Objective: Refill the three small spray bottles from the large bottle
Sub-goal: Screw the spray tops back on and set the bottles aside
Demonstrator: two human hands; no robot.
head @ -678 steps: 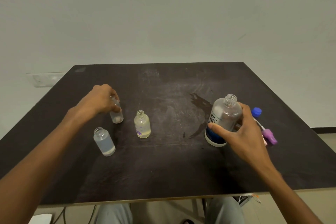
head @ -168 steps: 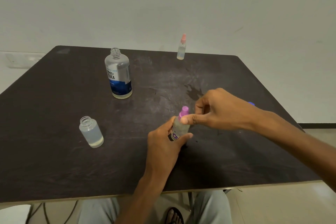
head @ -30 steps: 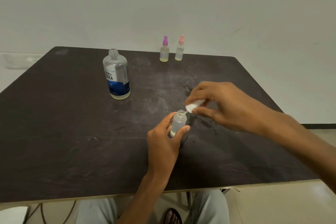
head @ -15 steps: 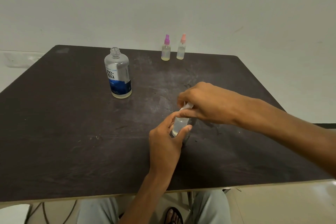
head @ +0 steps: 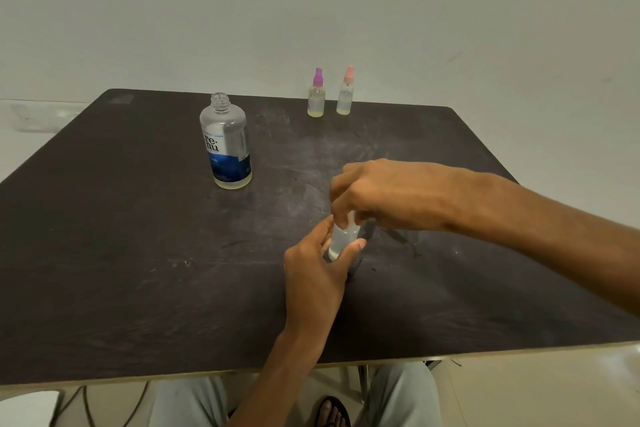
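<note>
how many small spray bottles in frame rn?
3. The purple-capped bottle and pink-capped bottle stand side by side at the table's far edge; the third bottle is mid-table in the left hand, right hand on its top.

Dark scuffed table [head: 104, 253] with pale smears across its middle, set against a plain white wall [head: 311, 3]. Below the near edge: light trousers [head: 187, 402], a sandalled foot [head: 330, 412], cables [head: 86, 406] on the pale floor [head: 536, 392].

Two capped spray bottles [head: 330, 92] stand far-side; large bottle [head: 227, 144] uncapped, upright.
</note>
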